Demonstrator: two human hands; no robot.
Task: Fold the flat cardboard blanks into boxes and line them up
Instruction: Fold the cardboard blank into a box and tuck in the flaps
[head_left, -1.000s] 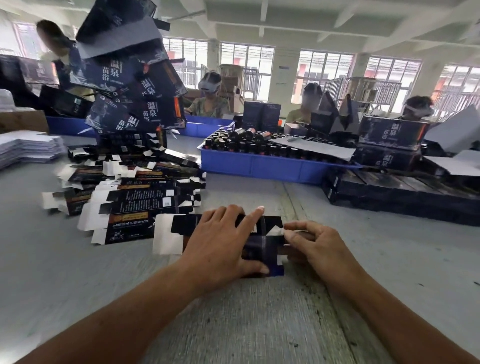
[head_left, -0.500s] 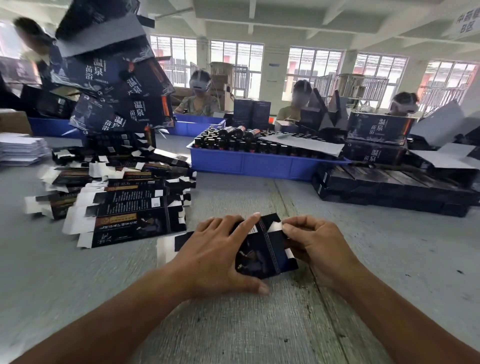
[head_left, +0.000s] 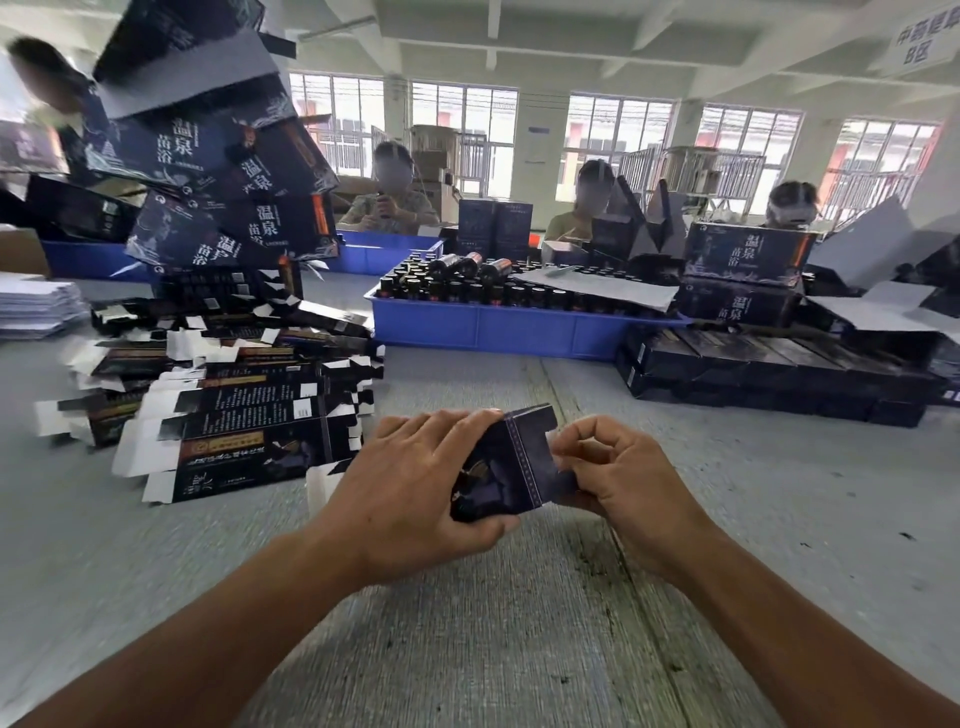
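Item: one dark blue printed cardboard carton blank (head_left: 506, 465), half opened, raised off our grey table (head_left: 467, 623). Our left hand (head_left: 410, 499) grips it, fingers curled over its top, thumb beneath. Our right hand (head_left: 618, 483) pinches its end flap between thumb and forefinger.

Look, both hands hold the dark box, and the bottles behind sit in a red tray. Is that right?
Not quite. The tray is blue, not red, as the head view shows. The rest holds: the left hand and right hand both hold the dark box, and the bottles sit behind.
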